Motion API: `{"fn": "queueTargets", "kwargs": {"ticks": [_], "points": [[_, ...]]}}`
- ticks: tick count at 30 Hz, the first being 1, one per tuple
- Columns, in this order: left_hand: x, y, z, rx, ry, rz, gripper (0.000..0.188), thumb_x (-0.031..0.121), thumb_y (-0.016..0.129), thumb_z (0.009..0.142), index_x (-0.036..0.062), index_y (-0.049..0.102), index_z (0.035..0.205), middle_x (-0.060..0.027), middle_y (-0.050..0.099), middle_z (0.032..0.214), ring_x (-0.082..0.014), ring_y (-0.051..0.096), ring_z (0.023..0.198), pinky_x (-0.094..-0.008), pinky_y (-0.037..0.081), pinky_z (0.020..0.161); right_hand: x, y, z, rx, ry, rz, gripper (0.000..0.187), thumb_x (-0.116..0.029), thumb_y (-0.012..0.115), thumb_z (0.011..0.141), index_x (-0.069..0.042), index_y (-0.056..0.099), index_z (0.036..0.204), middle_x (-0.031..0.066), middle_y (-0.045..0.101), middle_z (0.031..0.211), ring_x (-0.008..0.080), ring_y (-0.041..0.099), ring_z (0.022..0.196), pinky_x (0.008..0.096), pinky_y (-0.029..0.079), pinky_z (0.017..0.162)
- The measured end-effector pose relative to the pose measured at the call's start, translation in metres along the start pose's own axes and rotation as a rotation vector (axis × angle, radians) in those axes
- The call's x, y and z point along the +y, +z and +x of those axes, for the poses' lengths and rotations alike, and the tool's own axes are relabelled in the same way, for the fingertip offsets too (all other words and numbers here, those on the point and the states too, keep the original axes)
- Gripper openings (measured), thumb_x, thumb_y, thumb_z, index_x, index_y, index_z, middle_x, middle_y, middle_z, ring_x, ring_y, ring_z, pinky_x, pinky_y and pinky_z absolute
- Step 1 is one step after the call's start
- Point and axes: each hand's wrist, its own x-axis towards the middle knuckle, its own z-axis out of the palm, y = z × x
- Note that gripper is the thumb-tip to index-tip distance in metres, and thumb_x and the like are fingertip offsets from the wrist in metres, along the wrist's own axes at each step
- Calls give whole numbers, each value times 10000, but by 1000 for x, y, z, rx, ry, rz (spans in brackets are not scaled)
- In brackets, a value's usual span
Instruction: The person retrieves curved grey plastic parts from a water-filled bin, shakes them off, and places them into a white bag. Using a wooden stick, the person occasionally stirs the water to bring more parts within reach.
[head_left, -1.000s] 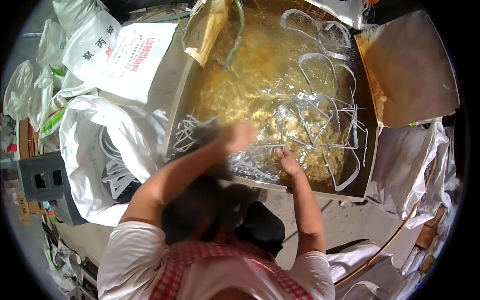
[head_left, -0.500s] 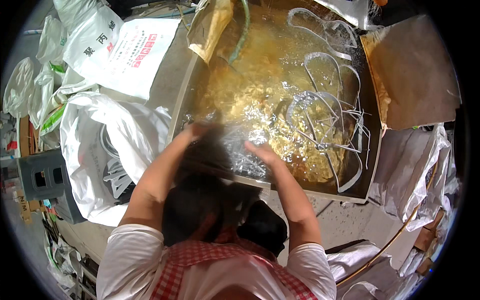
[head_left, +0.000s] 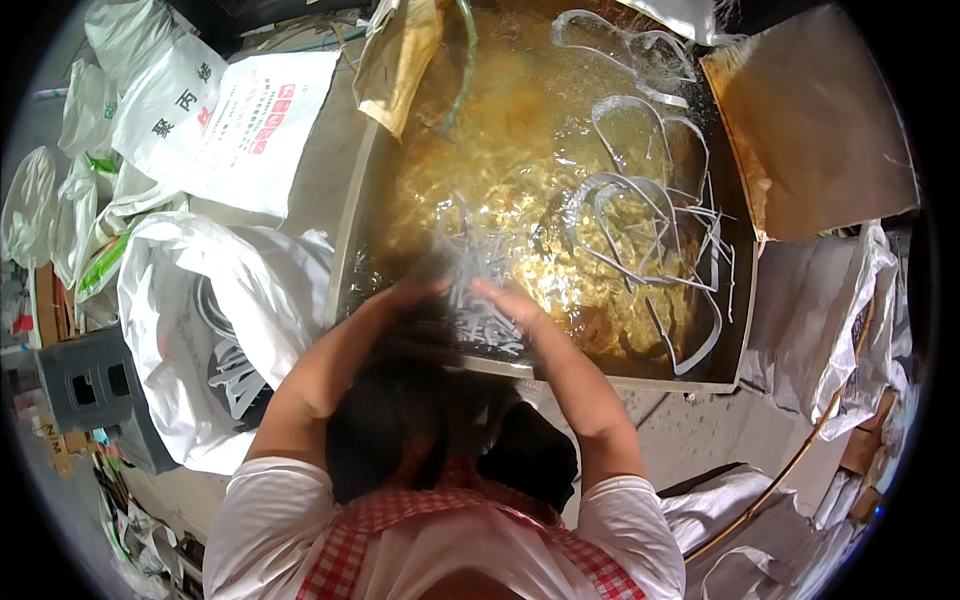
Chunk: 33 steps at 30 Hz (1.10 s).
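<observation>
A bunch of thin, pale plastic strips (head_left: 470, 262) sits between my two hands at the near edge of a shallow metal tank (head_left: 352, 225) of yellowish water. My left hand (head_left: 418, 292), blurred, closes in from the left side of the bunch. From the right, my right hand (head_left: 508, 302) presses against it, thumb towards the middle. Most of the fingers are hidden by strips, shadow and water. More short strips (head_left: 490, 335) lie just below the hands, along the tank's near wall.
Curved pale plastic strips (head_left: 655, 215) lie tangled in the tank's right side. A green hose (head_left: 468, 70) enters at the far side. At left stand a white sack (head_left: 165, 330) with plastic pieces and a dark crate (head_left: 88, 385). A brown board (head_left: 815, 130) leans at the right.
My left hand has moved right, towards my right hand, and the hands are closer together. Strips between them now stand higher and farther out. The view has shifted slightly.
</observation>
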Motion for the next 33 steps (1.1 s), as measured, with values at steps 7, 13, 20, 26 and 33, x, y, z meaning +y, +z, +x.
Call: {"fn": "queueTargets", "kwargs": {"ticks": [7,13,20,26,33], "points": [[37,18,-13,19,-235,-9,477,313,576,853,96,401,1240,-41,553,1063,-159,544,944,-324,444,817,-76,-9,-72,-45,-98,198,541,-335,618,800,-50,468,1236,132,575,1113,223,545,993,336,412,888],[43,31,-23,134,-11,-290,389,343,525,884,102,446,1179,-26,577,950,-70,539,748,-209,426,507,-81,-13,-64,64,-464,60,570,-286,664,773,15,451,1207,144,562,1109,223,560,970,346,454,846],[114,66,-48,259,-127,32,497,443,584,824,93,470,1159,-15,584,869,-93,534,719,-225,448,498,-107,-29,-136,26,-512,116,575,-338,644,779,8,481,1209,139,556,1141,210,546,1002,336,444,857],[176,120,-52,40,86,8,520,367,624,816,38,456,1181,-67,579,976,-156,570,795,-279,477,580,-115,-82,-169,156,-713,69,790,-552,668,677,-7,486,1219,172,510,1213,262,478,1109,351,361,963],[326,372,-51,-10,184,448,615,405,616,808,48,398,1259,-118,531,1116,-219,528,966,-342,463,722,-97,-247,-404,514,-721,64,842,-595,693,614,-43,501,1221,200,438,1288,330,422,1183,417,341,983]]}}
